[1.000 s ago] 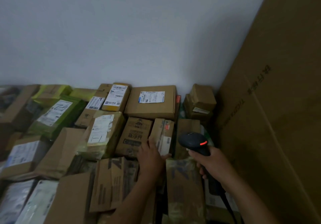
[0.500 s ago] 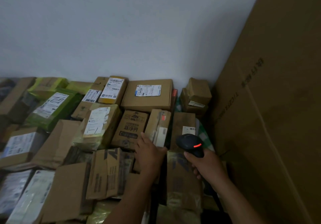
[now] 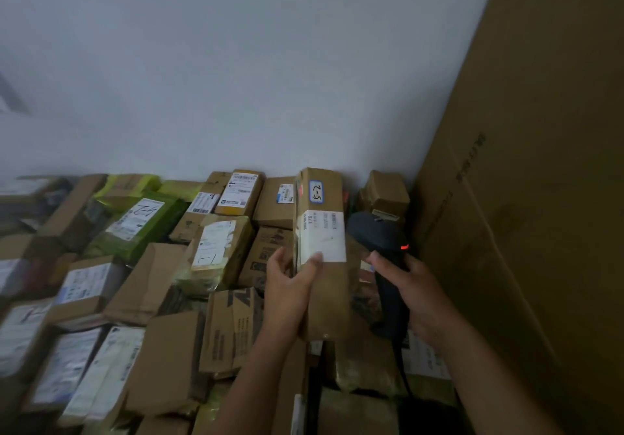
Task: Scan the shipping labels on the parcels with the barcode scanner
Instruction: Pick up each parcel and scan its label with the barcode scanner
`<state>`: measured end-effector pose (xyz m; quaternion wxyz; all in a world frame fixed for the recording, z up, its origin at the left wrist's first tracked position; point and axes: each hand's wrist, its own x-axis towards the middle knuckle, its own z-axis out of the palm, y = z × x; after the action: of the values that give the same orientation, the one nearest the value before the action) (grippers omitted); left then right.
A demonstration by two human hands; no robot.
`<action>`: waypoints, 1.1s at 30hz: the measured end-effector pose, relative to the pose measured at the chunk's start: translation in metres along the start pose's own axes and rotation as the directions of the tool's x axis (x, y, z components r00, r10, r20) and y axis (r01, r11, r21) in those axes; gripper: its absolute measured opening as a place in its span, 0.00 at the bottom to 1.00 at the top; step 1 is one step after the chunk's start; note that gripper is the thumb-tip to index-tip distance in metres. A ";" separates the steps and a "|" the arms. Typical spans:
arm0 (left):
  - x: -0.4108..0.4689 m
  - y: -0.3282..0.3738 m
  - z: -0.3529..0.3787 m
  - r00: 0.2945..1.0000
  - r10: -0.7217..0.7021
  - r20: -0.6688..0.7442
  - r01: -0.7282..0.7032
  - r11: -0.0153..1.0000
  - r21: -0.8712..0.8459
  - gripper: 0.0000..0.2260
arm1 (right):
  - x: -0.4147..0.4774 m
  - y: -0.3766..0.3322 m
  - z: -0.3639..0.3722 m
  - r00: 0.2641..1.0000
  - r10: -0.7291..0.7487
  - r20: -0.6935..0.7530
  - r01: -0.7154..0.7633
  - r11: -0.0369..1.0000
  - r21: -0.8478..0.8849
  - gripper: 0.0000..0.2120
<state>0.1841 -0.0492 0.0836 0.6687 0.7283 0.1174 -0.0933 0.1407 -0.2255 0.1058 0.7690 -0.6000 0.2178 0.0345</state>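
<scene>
My left hand grips a long narrow cardboard parcel and holds it upright above the pile. Its white shipping label faces me, with a small blue-edged sticker above it. My thumb lies across the label's lower left corner. My right hand grips the black barcode scanner by its handle, just right of the parcel. A red light glows on the scanner's head. Which way the scanner's window points cannot be made out.
Several cardboard and green-wrapped parcels cover the floor from the left up to the white wall. A box with a label lies left of my left hand. A tall cardboard sheet stands along the right side.
My left hand has lifted the narrow parcel out of the pile and stood it up with its label toward me. The scanner has risen beside it.
</scene>
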 end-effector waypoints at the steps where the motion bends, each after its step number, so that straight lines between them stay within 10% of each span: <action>1: -0.008 0.004 -0.004 0.998 -0.038 0.045 0.041 0.996 -0.073 0.36 | -0.006 -0.003 0.003 1.000 0.007 0.009 -0.007 0.998 0.063 0.27; 10: -0.056 -0.003 -0.037 0.870 0.028 0.493 -0.046 0.999 0.025 0.38 | -0.049 -0.001 0.019 0.991 -0.122 0.054 0.112 0.981 0.159 0.23; 16: -0.063 0.004 -0.080 0.973 0.129 0.192 -0.172 0.957 0.231 0.41 | -0.061 0.004 0.011 0.977 -0.196 0.080 0.209 0.959 -0.194 0.16; 21: -0.058 0.003 -0.127 0.931 0.341 -0.127 -0.128 0.634 0.763 0.49 | -0.075 0.007 0.006 0.959 -0.201 0.201 0.270 0.866 -0.421 0.06; 33: -0.081 -0.007 -0.156 0.820 0.571 0.037 -0.170 0.181 0.969 0.48 | -0.102 -0.005 0.025 0.923 -0.140 0.360 0.346 0.712 -0.611 0.07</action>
<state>0.1016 0.1029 0.1148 0.0742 0.9854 -0.0334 0.1496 0.0572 -0.1818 0.1538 0.5258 -0.8454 -0.0045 0.0936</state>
